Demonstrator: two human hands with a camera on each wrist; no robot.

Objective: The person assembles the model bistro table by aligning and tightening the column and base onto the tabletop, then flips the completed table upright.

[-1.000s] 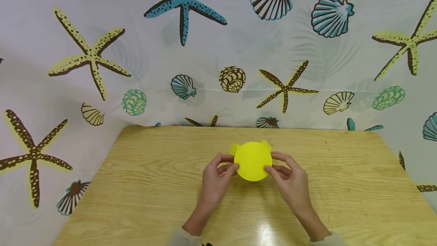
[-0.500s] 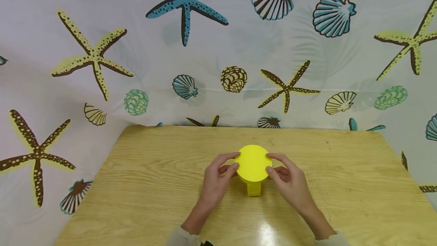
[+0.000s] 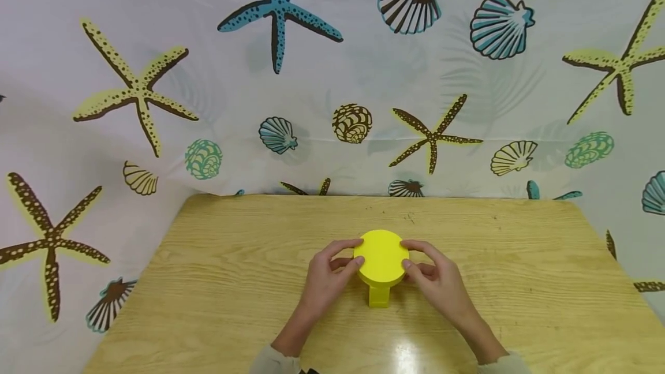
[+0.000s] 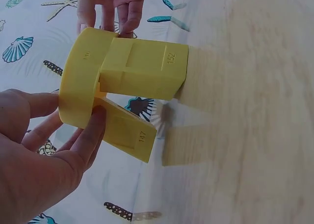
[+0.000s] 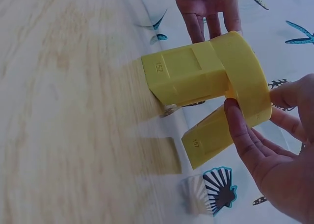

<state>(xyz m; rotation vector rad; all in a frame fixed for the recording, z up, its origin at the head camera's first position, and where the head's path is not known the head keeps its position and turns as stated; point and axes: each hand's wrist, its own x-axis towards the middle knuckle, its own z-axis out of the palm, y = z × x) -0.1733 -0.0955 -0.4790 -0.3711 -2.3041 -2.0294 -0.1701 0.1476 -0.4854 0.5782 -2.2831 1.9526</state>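
Note:
A small yellow stool-shaped plastic piece [image 3: 381, 257] is upright between my hands, its round flat top facing up and one leg toward me. In the left wrist view, the legs carry moulded numbers, with a near leg [image 4: 147, 67] marked 152. My left hand [image 3: 327, 276] pinches the left rim of the top between thumb and fingers. On the opposite rim my right hand [image 3: 439, 279] grips in the same way. The right wrist view shows another leg [image 5: 208, 136] slanting outward. Whether the feet touch the table, I cannot tell; their shadows lie close by.
Beneath the hands lies a wood-grain table [image 3: 234, 270]. A white cloth [image 3: 322, 74] printed with starfish and shells hangs behind it and along both sides.
Both hands have tipped the yellow piece upright, from its top facing me with legs showing behind to its top facing up with the front leg visible. It has come slightly nearer and lower.

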